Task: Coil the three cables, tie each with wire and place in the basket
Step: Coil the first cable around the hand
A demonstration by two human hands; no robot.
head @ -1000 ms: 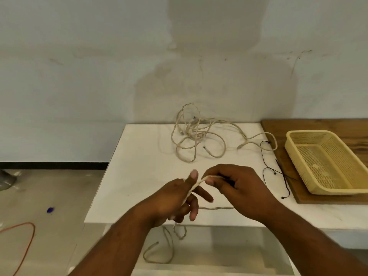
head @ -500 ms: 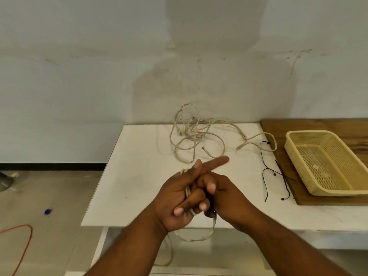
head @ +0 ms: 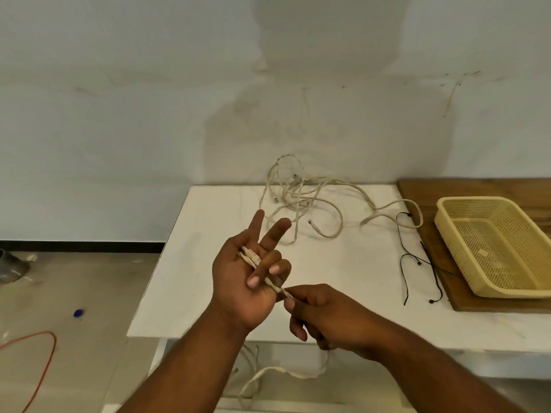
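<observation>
My left hand [head: 246,281] is raised palm-up over the white table [head: 185,263], two fingers straight, two curled over a beige cable [head: 252,257] whose plug end lies on the palm. My right hand [head: 322,314] pinches the same cable just right of the left palm; the rest of it hangs below the table's front edge. A tangle of beige cables [head: 301,198] lies at the back of the table. Thin black wires [head: 417,263] lie near the right side. The yellow basket [head: 465,263] stands empty on a wooden board [head: 432,251].
A plain wall rises right behind the table. To the left, on the floor, lie an orange cord [head: 44,362] and a small blue object [head: 78,313]. The wooden board overlaps the table's right end.
My left hand has turned palm-up and spread two fingers, with the cable's plug end now on the palm. My right hand has dropped lower and to the right, drawing the cable out.
</observation>
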